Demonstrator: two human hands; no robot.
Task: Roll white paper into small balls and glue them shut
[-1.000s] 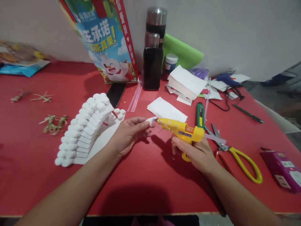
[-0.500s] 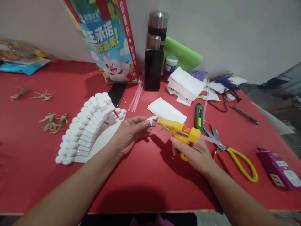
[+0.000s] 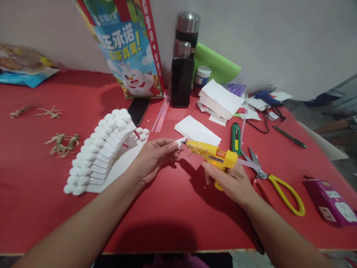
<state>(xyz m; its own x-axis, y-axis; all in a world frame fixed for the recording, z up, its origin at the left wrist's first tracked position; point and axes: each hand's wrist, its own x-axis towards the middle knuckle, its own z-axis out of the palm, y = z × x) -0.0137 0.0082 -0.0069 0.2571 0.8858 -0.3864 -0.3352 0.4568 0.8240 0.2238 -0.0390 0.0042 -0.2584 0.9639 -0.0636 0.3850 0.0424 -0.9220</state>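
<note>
Between the thumb and fingers of my left hand [image 3: 156, 156] is a small white paper piece [image 3: 180, 142]. My right hand [image 3: 228, 182] grips a yellow glue gun [image 3: 206, 150], whose dark nozzle points left and meets or nearly meets the paper piece. A clear glue stick [image 3: 248, 163] sticks out of the gun's back end. Left of my left hand, a curved stair-like white model [image 3: 104, 158] with rows of round white pads [image 3: 92, 148] stands on a white sheet [image 3: 126, 158]. A stack of white paper [image 3: 198, 131] lies just beyond the nozzle.
Yellow-handled scissors [image 3: 287, 195], a green cutter [image 3: 235, 137] and a purple box [image 3: 330, 203] lie at right. Behind stand a colourful bag [image 3: 131, 48], an upright phone [image 3: 182, 82] and a steel flask [image 3: 188, 26]. Twine figures [image 3: 63, 143] lie at far left.
Both hands, the paper piece and the glue gun hold almost the same position. The view has shifted very slightly.
</note>
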